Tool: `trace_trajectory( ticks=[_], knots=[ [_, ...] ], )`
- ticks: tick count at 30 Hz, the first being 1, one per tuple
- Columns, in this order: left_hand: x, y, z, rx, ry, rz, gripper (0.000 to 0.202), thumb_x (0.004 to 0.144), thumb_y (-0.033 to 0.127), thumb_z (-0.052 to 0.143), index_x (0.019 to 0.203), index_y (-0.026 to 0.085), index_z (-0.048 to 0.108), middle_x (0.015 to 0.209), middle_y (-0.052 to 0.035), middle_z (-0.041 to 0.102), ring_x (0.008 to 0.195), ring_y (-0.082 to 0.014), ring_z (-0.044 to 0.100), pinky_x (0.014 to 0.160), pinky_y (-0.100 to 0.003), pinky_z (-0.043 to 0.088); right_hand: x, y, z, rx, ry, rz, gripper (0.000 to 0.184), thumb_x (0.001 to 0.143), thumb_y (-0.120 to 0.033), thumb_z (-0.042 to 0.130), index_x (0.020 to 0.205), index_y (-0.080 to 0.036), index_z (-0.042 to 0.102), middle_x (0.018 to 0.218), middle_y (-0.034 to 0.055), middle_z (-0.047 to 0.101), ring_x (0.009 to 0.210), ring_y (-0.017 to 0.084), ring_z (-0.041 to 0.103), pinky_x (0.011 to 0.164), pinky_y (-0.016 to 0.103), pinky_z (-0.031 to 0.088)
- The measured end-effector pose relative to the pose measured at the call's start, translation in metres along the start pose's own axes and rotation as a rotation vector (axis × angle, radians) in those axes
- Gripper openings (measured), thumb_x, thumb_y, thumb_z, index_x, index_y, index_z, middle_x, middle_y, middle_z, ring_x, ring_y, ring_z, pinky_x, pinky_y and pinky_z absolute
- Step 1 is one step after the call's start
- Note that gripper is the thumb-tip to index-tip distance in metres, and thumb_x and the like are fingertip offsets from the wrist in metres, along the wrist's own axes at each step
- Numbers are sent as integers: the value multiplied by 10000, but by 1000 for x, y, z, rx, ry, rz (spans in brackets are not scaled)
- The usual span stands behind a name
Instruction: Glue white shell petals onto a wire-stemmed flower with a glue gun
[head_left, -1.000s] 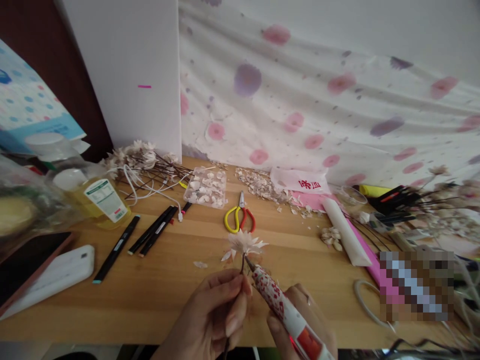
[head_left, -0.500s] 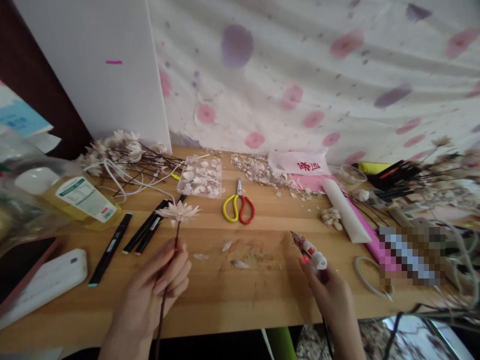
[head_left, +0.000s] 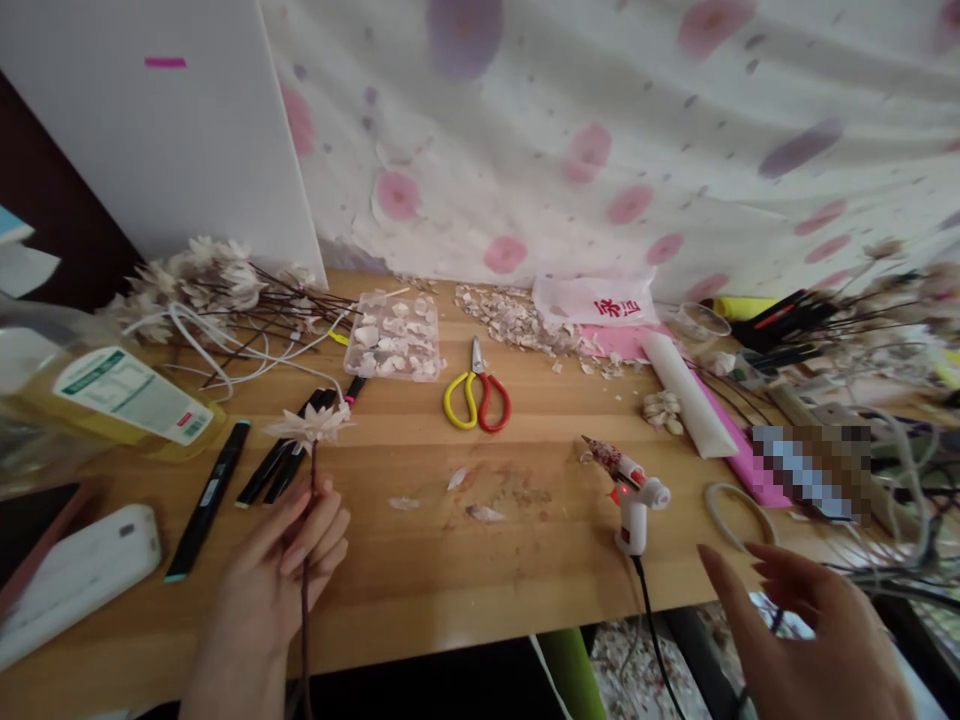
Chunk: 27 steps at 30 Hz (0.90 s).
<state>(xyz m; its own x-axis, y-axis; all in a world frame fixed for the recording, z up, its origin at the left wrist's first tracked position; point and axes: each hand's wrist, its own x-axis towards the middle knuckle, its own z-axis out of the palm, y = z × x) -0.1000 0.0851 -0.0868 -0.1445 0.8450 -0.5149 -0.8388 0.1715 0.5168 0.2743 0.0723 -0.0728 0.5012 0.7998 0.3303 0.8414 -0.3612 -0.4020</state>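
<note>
A pale artificial flower (head_left: 313, 428) on a thin brown stem stands upright in my left hand (head_left: 289, 555), whose fingers are closed round the stem. My right hand (head_left: 814, 625) is at the lower right, fingers apart and holding nothing. To its left a white glue gun (head_left: 634, 510) rests on the table with its light glowing red, its nozzle pointing to the far left and its black cord running off the front edge. Several loose petals (head_left: 484, 513) lie on the wood between my hands. Scissors (head_left: 478, 395) with one yellow and one red handle lie farther back.
A compartment tray (head_left: 394, 340) of pale pieces and a heap of petals (head_left: 517, 320) lie toward the back. On the left are finished flowers (head_left: 191, 285), a bottle (head_left: 124, 395), markers (head_left: 210, 500) and a white device (head_left: 82, 585). A white roll (head_left: 690, 395) lies at the right.
My right hand has let go of the glue gun, leaving it on the table, and has moved right with its fingers apart. My left hand still holds the flower. The view has shifted slightly.
</note>
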Motion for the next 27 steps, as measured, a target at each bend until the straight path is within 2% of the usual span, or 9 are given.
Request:
trace_trajectory(
  ticks=[1,3,6,8,10,13,21,25,27],
  knots=[
    [4,1,-2,-1,-10,0,111,810,126,712,780,233,709,460,90,454,354,-54,358,368,-155,355,-6,-10,-2,51,-12,-46,517,796,-696,610,1005,-224,639,913,104,672,824,320,658,742,464,501],
    [11,1,-7,2,-52,-5,86,821,142,711,768,208,702,449,90,441,357,-54,354,368,-151,357,-16,-33,8,211,-93,-195,404,840,-632,607,887,-233,646,818,63,690,723,263,659,657,389,506],
    [22,-1,-14,-4,-168,-36,80,823,131,712,747,146,689,436,94,394,366,-52,322,367,-151,341,-30,-67,44,416,-454,-431,282,947,-465,558,968,-209,675,864,61,701,783,224,667,717,352,528],
    [26,-2,-19,-46,-278,-87,73,820,102,703,758,133,682,446,107,331,382,-54,296,374,-151,317,-36,-84,70,428,-527,-481,276,958,-449,557,978,-204,683,898,65,696,807,215,660,720,335,530],
    [29,-3,-23,-96,-365,-139,81,837,88,682,781,146,674,470,116,244,401,-62,277,390,-148,294,-42,-95,89,410,-543,-498,263,949,-445,586,952,-201,684,926,72,692,859,230,648,761,358,517],
    [29,-5,-27,-117,-403,-176,96,867,91,653,792,150,664,495,119,183,411,-68,248,397,-149,264,-48,-102,104,379,-539,-504,251,922,-440,639,866,-196,661,900,70,682,858,247,618,774,385,480],
    [27,-6,-27,-101,-399,-186,126,898,112,621,780,140,656,482,118,213,397,-69,234,388,-145,253,-50,-105,109,419,-559,-492,280,923,-420,616,754,-196,611,795,48,674,772,216,612,715,344,470],
    [30,-6,-25,-41,-402,-173,99,887,132,653,793,125,681,465,116,262,395,-63,204,377,-142,248,-48,-112,96,487,-569,-458,278,921,-397,605,733,-192,604,647,3,649,574,158,588,541,257,441],
    [30,-6,-21,11,-402,-155,83,877,146,678,798,121,691,457,115,290,394,-58,193,374,-134,248,-45,-118,84,541,-556,-459,273,919,-394,609,735,-193,627,613,-7,643,535,150,577,506,247,431]
  ],
)
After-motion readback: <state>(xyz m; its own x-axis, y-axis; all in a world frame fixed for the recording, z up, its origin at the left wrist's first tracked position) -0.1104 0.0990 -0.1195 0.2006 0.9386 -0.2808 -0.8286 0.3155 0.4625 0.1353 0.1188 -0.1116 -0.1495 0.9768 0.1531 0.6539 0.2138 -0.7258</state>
